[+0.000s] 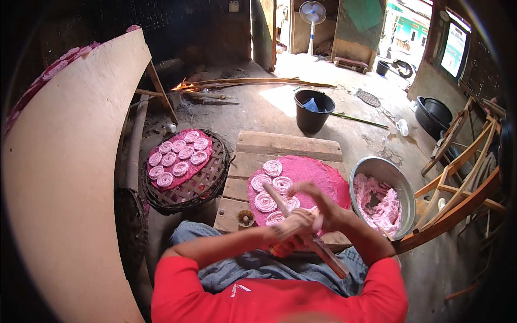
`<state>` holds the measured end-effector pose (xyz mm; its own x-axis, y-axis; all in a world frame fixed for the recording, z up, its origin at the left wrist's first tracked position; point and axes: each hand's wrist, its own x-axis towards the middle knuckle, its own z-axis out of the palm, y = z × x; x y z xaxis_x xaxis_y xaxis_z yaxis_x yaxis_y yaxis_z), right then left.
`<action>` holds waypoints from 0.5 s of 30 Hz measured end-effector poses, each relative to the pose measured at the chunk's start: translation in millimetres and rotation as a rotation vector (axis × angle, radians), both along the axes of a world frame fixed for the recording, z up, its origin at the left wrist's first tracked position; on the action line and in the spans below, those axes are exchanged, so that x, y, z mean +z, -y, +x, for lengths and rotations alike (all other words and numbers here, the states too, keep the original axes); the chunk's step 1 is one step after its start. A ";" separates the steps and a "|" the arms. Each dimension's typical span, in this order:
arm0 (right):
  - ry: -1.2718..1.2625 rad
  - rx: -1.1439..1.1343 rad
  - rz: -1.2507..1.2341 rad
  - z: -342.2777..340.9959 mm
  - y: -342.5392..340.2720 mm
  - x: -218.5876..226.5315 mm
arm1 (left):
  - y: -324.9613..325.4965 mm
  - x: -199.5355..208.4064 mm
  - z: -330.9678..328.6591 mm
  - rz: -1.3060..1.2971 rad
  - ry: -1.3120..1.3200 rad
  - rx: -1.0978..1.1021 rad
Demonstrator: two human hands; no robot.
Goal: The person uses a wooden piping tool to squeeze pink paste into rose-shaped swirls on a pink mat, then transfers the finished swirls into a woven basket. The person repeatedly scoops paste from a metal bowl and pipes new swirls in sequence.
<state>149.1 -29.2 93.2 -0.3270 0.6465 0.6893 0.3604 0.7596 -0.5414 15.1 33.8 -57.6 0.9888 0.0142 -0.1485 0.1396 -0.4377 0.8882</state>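
Observation:
My left hand point(293, 226) is wrapped round a long wooden bar point(329, 257) slanting across my lap. Below that hand, something reddish-orange is partly hidden and blurred. Curved above the bar, my right hand point(320, 203) has its fingers apart, somewhat smeared by motion. Under both hands, a bright pink sheet point(318, 175) covers part of a low wooden plank table point(288, 142). Several pale pink dough swirls point(262, 182) lie on its left side; my hands hide some. To the right stands a grey basin point(410, 196) with pink dough point(385, 210) inside.
A small fluted metal mould point(245, 218) rests at the table's left edge. Further left, a woven basket point(215, 175) bears more swirls on pink sheeting. A large pale board point(64, 177) rises at far left. Beyond are a burning fire point(184, 86), a black bucket point(312, 123) and wooden frames point(458, 188).

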 end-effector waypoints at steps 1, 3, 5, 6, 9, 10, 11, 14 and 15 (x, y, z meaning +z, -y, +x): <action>0.165 0.165 -0.027 -12.0 7.5 21.3 | -8.7 -7.2 -5.3 -0.336 0.061 -0.062; 0.376 0.267 -0.105 -32.6 18.7 55.3 | -21.7 -1.7 -5.3 -0.545 0.039 -0.077; 0.491 0.223 -0.188 -37.9 22.6 76.8 | -30.8 32.2 -1.3 -0.734 0.026 -0.097; 0.298 0.194 -0.072 -38.3 18.1 80.3 | -36.8 57.3 -3.7 -0.572 0.104 -0.127; 0.013 0.034 -0.096 -23.3 6.4 73.8 | -43.8 126.6 -18.3 0.168 0.093 -0.077; -0.170 0.065 -0.123 -18.7 1.3 65.7 | -41.6 138.7 -25.7 0.287 0.001 0.063; -0.096 -0.129 -0.170 0.0 6.3 64.5 | -41.0 146.2 -27.4 0.473 -0.080 0.123; -0.417 -0.412 -0.242 39.9 12.9 55.6 | -47.4 141.1 -42.7 0.681 0.056 0.199; -0.587 -0.454 -0.209 53.5 15.1 53.4 | -59.3 136.8 -49.7 0.543 0.282 0.220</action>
<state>202.6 -44.3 146.6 0.3828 0.7657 0.5169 0.2218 0.4669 -0.8560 -34.6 93.1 79.2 0.9542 0.2211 0.2017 0.0713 -0.8225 0.5643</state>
